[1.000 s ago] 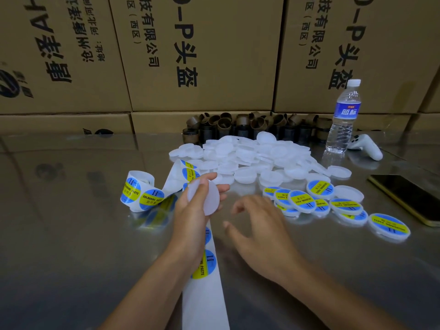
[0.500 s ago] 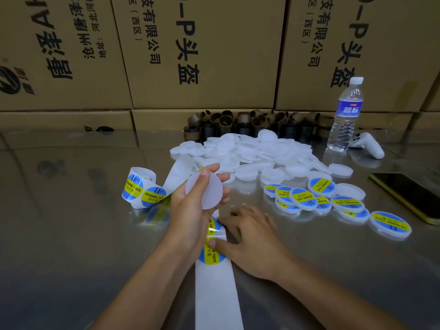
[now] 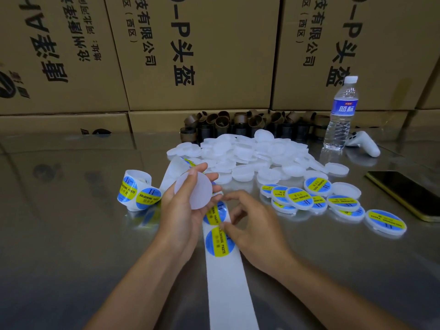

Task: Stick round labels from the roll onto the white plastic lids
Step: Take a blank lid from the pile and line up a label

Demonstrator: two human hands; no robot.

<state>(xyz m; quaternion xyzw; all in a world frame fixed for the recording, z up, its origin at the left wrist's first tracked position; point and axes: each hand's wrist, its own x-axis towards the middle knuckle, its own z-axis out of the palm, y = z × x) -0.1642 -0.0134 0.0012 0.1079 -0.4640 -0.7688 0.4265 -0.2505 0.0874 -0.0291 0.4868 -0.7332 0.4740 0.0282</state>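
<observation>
My left hand (image 3: 181, 213) holds a plain white lid (image 3: 193, 190) by its edge, flat face toward me, above the label strip. My right hand (image 3: 252, 225) rests beside the strip with its thumb on the edge of a blue and yellow round label (image 3: 219, 242); whether that label has lifted off the backing I cannot tell. The white backing strip (image 3: 228, 289) runs from the bottom edge up under my hands to the label roll (image 3: 137, 190) at the left. A heap of bare white lids (image 3: 250, 153) lies behind. Several labelled lids (image 3: 316, 198) lie to the right.
A water bottle (image 3: 340, 113) stands at the back right beside a white controller (image 3: 364, 144). A phone (image 3: 407, 194) lies at the right edge. Dark cardboard cores (image 3: 238, 125) line the foot of stacked cartons (image 3: 190, 53). The tabletop (image 3: 71, 234) is shiny metal.
The backing strip has slid toward me, bringing a full label out from under my left hand. My right hand has moved from the strip's side to that label's edge. My left hand keeps the lid raised.
</observation>
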